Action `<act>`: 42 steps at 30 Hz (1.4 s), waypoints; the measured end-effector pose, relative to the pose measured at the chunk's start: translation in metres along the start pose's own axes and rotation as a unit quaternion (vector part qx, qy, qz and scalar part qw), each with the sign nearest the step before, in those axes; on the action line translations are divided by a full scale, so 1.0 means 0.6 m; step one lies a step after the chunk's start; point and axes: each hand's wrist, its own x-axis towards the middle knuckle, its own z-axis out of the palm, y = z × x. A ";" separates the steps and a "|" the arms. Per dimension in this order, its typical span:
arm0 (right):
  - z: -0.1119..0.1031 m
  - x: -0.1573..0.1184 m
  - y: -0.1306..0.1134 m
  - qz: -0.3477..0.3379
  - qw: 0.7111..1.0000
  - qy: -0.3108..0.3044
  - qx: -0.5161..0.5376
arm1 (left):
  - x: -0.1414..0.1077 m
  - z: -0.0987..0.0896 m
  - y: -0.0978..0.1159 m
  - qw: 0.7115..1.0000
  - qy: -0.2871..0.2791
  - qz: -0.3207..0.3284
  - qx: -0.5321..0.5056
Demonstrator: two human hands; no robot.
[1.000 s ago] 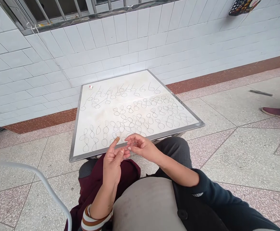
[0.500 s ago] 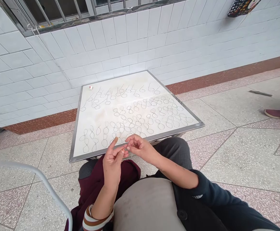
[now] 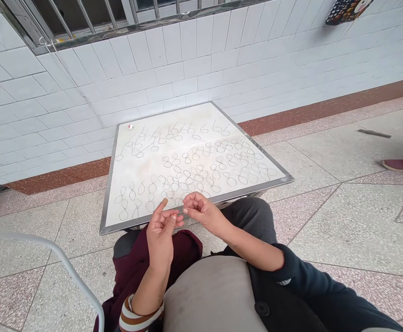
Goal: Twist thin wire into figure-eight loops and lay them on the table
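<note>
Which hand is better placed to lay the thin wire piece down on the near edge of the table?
Right. The right hand pinches the thin wire piece at its fingertips, just over the table edge. The left hand sits lower, palm up, only steadying it.

Low white steel-rimmed table point(image 3: 201, 121) with rows of thin wire loops point(image 3: 187, 175).

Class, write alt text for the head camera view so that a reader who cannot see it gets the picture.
A seated person's left hand and right hand meet fingertip to fingertip over the lap, pinching something too thin to make out. Just beyond them stands a low white table with a metal rim, covered in rows of thin wire loops, many shaped like figure eights, against a white tiled wall.
</note>
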 end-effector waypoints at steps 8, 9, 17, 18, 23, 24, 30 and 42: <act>-0.002 0.000 0.011 -0.008 1.000 0.000 -0.018 | 0.000 -0.001 0.001 0.998 -0.004 0.003 0.069; -0.002 0.001 0.012 -0.009 1.000 0.002 -0.019 | 0.000 -0.002 0.002 0.997 -0.005 0.006 0.078; -0.004 0.004 0.021 -0.012 0.999 0.015 -0.040 | -0.001 0.000 0.005 0.995 0.003 0.012 0.097; -0.004 0.004 0.021 -0.011 0.999 0.014 -0.042 | -0.001 0.000 0.005 0.995 0.003 0.010 0.095; -0.005 0.003 0.027 -0.016 0.999 0.013 -0.050 | 0.000 0.000 0.004 0.997 0.003 0.008 0.079; -0.005 0.002 0.028 -0.019 0.998 0.013 -0.052 | 0.000 0.001 0.003 0.997 0.004 0.011 0.075; -0.002 -0.001 0.028 -0.031 0.998 0.012 -0.058 | 0.002 0.003 -0.002 0.999 0.014 0.006 0.046; 0.000 -0.007 0.029 -0.048 0.997 -0.006 -0.054 | 0.003 0.002 -0.006 0.998 -0.040 -0.039 -0.005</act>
